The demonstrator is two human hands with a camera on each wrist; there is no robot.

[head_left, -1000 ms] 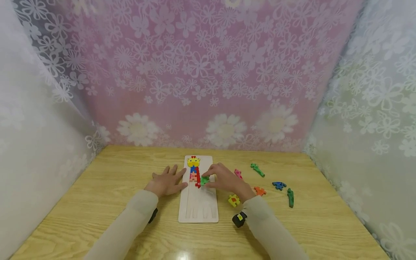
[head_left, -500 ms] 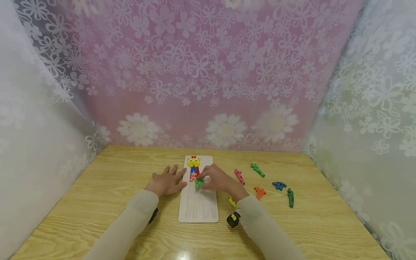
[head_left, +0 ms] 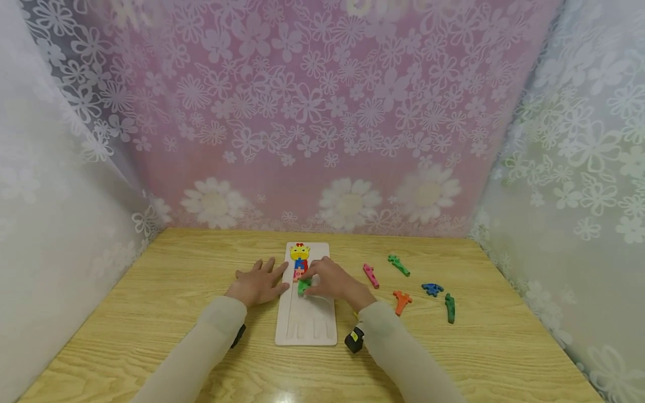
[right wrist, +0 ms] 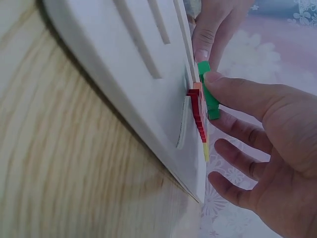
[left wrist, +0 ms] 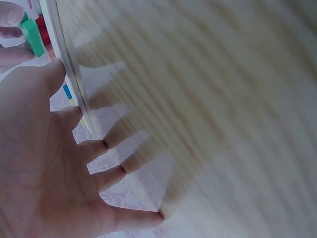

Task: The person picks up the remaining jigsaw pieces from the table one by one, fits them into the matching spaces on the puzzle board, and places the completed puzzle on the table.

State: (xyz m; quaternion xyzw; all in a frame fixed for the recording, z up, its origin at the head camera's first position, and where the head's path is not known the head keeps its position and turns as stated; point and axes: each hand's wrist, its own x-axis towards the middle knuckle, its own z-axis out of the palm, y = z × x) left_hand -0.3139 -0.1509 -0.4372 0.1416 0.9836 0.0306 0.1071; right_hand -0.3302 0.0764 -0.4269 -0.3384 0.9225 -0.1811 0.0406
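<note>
A white puzzle board (head_left: pixel 314 313) with recesses lies upright before me. At its far end sit a yellow giraffe head (head_left: pixel 300 253), a blue piece (head_left: pixel 300 263), a red piece (right wrist: pixel 194 109) and a salmon-pink piece (head_left: pixel 298 274). My right hand (head_left: pixel 335 281) pinches a green puzzle piece (head_left: pixel 303 287) between thumb and finger, close over the board just below the salmon-pink piece; the right wrist view shows the green piece (right wrist: pixel 209 91) tilted above the surface. My left hand (head_left: pixel 258 284) rests with fingers spread, its thumb and forefinger touching the board's left edge.
Loose pieces lie on the wooden table right of the board: pink (head_left: pixel 370 276), light green (head_left: pixel 399 265), blue (head_left: pixel 432 289), orange (head_left: pixel 402 302) and dark green (head_left: pixel 450 308). A yellow piece is mostly hidden by my right wrist. A floral curtain (head_left: pixel 302 112) stands behind.
My right hand has carried the green piece leftward across the board and slightly toward me, uncovering the pink loose piece and covering most of the yellow one. The left hand has stayed put.
</note>
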